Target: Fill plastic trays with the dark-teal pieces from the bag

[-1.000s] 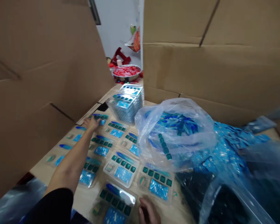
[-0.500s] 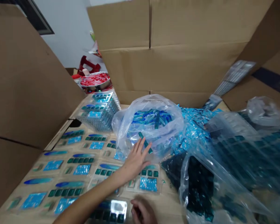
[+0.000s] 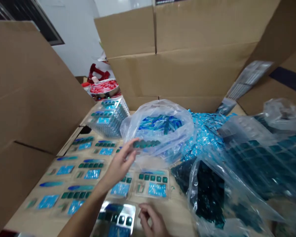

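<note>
My left hand (image 3: pixel 122 163) is pinched on one end of a strip of dark green squares (image 3: pixel 147 144). The strip lies level in front of the clear plastic bag (image 3: pixel 135 123), whose mouth shows a pile of blue sticks (image 3: pixel 160 123). Low in the view, my right hand (image 3: pixel 153 221) rests on the table with loosely curled fingers, a gap between thumb and forefinger and nothing seen in it. Just left of it is a clear blister tray (image 3: pixel 132 210) with green squares and a blue packet (image 3: pixel 118 231).
Rows of filled blister trays (image 3: pixel 151 196) cover the left side, with a stack of trays (image 3: pixel 110 115) behind. Blue packets (image 3: pixel 206 131) are heaped right of the bag. Nearer lies a bag of dark green pieces (image 3: pixel 209 192). Cardboard walls (image 3: pixel 187 72) surround the table.
My left hand has drawn back left, and the green strip has turned from slanting to level. The right hand's fingers have loosened slightly. The whole view has shifted a little.
</note>
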Tool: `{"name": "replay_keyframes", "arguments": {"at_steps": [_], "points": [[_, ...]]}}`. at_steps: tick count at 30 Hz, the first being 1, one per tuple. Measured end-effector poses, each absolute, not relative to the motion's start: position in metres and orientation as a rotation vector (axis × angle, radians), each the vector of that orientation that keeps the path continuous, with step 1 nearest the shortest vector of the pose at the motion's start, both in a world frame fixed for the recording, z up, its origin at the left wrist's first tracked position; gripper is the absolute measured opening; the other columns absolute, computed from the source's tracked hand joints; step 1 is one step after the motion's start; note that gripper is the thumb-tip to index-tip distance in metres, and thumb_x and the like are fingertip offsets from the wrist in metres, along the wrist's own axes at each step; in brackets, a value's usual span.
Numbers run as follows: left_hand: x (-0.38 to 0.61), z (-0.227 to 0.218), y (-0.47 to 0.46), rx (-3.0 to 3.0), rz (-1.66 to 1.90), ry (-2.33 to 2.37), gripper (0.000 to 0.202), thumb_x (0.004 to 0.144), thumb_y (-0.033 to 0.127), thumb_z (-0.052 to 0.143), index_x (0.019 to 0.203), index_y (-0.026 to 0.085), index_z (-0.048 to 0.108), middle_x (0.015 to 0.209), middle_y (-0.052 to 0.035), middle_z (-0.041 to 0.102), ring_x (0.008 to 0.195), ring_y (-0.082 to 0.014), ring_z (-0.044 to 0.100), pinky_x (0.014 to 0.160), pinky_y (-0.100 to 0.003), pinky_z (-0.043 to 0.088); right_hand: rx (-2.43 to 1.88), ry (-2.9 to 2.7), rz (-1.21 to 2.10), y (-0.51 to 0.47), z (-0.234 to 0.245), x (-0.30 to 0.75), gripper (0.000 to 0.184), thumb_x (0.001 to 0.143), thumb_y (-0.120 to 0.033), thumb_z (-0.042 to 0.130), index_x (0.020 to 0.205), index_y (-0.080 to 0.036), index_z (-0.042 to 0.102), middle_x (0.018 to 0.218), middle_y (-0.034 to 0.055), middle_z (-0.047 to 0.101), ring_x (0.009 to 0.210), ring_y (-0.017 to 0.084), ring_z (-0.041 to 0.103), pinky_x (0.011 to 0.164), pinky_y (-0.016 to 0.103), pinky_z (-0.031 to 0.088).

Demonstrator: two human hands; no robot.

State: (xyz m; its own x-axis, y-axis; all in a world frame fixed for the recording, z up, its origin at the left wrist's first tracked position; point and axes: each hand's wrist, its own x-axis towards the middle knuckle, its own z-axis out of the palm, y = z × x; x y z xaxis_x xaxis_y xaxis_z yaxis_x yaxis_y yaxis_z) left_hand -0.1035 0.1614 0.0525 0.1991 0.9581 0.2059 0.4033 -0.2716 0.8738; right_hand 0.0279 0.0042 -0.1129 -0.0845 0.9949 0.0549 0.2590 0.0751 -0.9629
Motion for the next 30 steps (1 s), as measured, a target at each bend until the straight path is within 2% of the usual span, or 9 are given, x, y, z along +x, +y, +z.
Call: {"name": "replay_keyframes", "arguments": {"at_steps": [4, 8, 11, 13, 16, 19, 22, 25, 30], "points": [[-0.132, 0.075, 0.151, 1.216, 1.117, 1.073, 0.045, 0.084, 0.031, 0.061, 0.127, 0.020, 0.054, 0.080, -0.0024, 0.068, 0.083, -0.0233, 0.072, 0.072, -0.035, 0.059, -1.164, -1.160, 1.229, 0.028, -0.061, 0.050, 0.027, 0.092, -0.037, 0.052, 0.116, -0.027, 0.062, 0.095, 0.0051, 0.072, 0.081, 0.017, 0.069, 0.071, 0.027, 0.056], [-0.153, 0.059, 0.130, 0.961, 1.001, 0.930, 0.051, 0.078, 0.032, 0.068, 0.127, 0.021, 0.055, 0.068, -0.0004, 0.065, 0.077, -0.0242, 0.072, 0.065, -0.033, 0.057, -1.013, -0.915, 1.361, 0.046, -0.046, 0.067, 0.047, 0.090, -0.043, 0.055, 0.135, -0.031, 0.044, 0.120, 0.0094, 0.065, 0.097, 0.023, 0.069, 0.076, 0.036, 0.058], [-0.165, 0.034, 0.107, 0.898, 0.864, 0.834, 0.057, 0.077, 0.038, 0.071, 0.128, 0.021, 0.055, 0.070, -0.0032, 0.069, 0.080, -0.0267, 0.072, 0.067, -0.037, 0.057, -1.089, -0.886, 1.535, 0.050, -0.062, 0.073, 0.052, 0.088, -0.042, 0.059, 0.136, -0.029, 0.045, 0.123, 0.0121, 0.065, 0.092, 0.026, 0.072, 0.071, 0.040, 0.059], [-0.171, 0.019, 0.091, 0.841, 0.889, 0.827, 0.057, 0.076, 0.042, 0.072, 0.127, 0.022, 0.056, 0.077, -0.0054, 0.072, 0.087, -0.0303, 0.072, 0.072, -0.042, 0.057, -1.141, -0.915, 1.586, 0.051, -0.075, 0.073, 0.045, 0.082, -0.042, 0.066, 0.123, -0.025, 0.058, 0.106, 0.0115, 0.073, 0.078, 0.026, 0.073, 0.063, 0.040, 0.060], [-0.174, 0.001, 0.066, 0.734, 1.079, 0.880, 0.058, 0.076, 0.051, 0.069, 0.128, 0.029, 0.053, 0.104, -0.0079, 0.072, 0.107, -0.0343, 0.066, 0.083, -0.049, 0.056, -1.155, -0.900, 1.607, 0.048, -0.081, 0.062, 0.032, 0.077, -0.043, 0.070, 0.102, -0.022, 0.067, 0.077, 0.0081, 0.076, 0.067, 0.026, 0.073, 0.059, 0.039, 0.059], [-0.166, -0.013, 0.045, 0.648, 1.253, 0.931, 0.064, 0.071, 0.059, 0.069, 0.128, 0.037, 0.050, 0.129, -0.0065, 0.062, 0.119, -0.0332, 0.059, 0.093, -0.050, 0.052, -1.173, -0.850, 1.599, 0.043, -0.071, 0.044, 0.034, 0.079, -0.045, 0.067, 0.103, -0.021, 0.064, 0.075, 0.0067, 0.077, 0.067, 0.025, 0.074, 0.063, 0.038, 0.059], [-0.153, -0.022, 0.035, 0.560, 1.348, 0.981, 0.056, 0.067, 0.056, 0.075, 0.117, 0.038, 0.056, 0.127, -0.0053, 0.064, 0.112, -0.0333, 0.063, 0.089, -0.050, 0.054, -1.172, -0.898, 1.685, 0.040, -0.060, 0.029, 0.043, 0.079, -0.046, 0.067, 0.113, -0.020, 0.060, 0.091, 0.0091, 0.077, 0.080, 0.025, 0.075, 0.072, 0.041, 0.059], [-0.162, -0.024, 0.036, 0.443, 1.460, 1.082, 0.042, 0.073, 0.046, 0.073, 0.108, 0.030, 0.057, 0.120, -0.0061, 0.067, 0.104, -0.0325, 0.067, 0.081, -0.048, 0.058, -1.130, -1.000, 1.766, 0.037, -0.059, 0.025, 0.051, 0.083, -0.047, 0.063, 0.125, -0.020, 0.054, 0.111, 0.0125, 0.072, 0.099, 0.027, 0.071, 0.082, 0.044, 0.057], [-0.251, -0.013, 0.070, 0.204, 1.738, 1.335, 0.030, 0.088, 0.021, 0.060, 0.117, 0.020, 0.053, 0.102, -0.0043, 0.069, 0.087, -0.0178, 0.070, 0.079, -0.035, 0.059, -1.214, -1.242, 1.579, 0.026, -0.091, 0.045, 0.047, 0.083, -0.047, 0.064, 0.118, -0.017, 0.060, 0.101, 0.0112, 0.073, 0.082, 0.021, 0.072, 0.072, 0.036, 0.059]]}}
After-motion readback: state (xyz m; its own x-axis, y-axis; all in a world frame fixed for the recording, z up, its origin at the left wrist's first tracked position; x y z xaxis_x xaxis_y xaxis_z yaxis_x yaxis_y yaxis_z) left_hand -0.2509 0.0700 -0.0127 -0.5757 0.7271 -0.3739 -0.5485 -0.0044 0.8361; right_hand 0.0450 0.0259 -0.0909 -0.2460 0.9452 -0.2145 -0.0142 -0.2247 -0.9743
